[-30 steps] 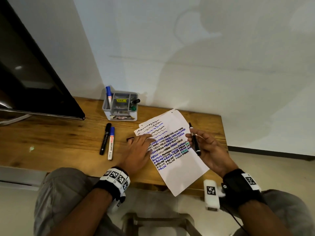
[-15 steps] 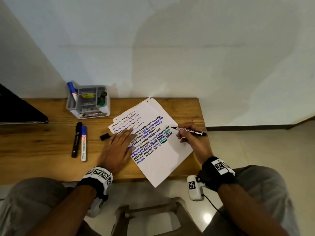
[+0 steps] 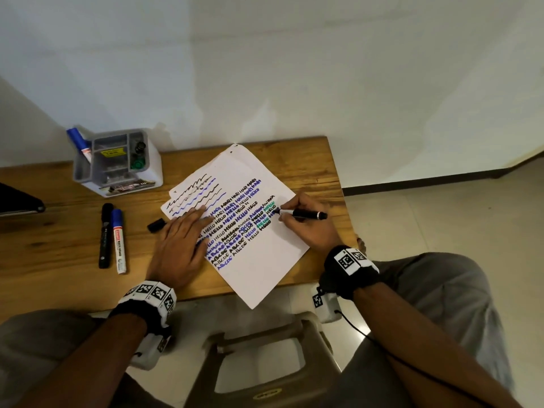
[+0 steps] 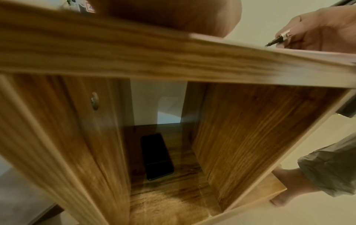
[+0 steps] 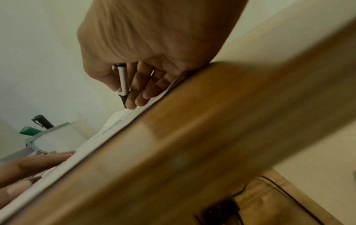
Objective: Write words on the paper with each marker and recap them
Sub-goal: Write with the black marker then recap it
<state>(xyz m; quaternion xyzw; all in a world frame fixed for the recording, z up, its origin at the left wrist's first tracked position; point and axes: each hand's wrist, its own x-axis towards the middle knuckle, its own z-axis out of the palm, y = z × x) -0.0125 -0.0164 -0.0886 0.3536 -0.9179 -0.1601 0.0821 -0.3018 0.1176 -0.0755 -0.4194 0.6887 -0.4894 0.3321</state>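
Observation:
A white paper (image 3: 262,260) covered in rows of black, blue and green words lies slanted on the wooden table (image 3: 59,269). My right hand (image 3: 306,228) grips a thin black marker (image 3: 303,214) (image 5: 122,85), uncapped, its tip down on the paper at the right end of a word row. My left hand (image 3: 179,245) lies flat with straight fingers on the paper's left side. A black cap (image 3: 156,225) lies just left of that hand. A black marker (image 3: 105,235) and a blue-capped white marker (image 3: 118,240) lie side by side further left.
A grey organiser box (image 3: 117,161) at the back left holds a blue marker (image 3: 77,140) and green and black ones. A dark screen edge (image 3: 17,198) is at far left. A stool (image 3: 265,363) stands below the table edge. A phone (image 4: 157,156) lies on the shelf under the table.
My right hand turned the marker from upright above the table down to the paper and its tip now touches the sheet. The left hand stays flat on the paper. The head view swung right.

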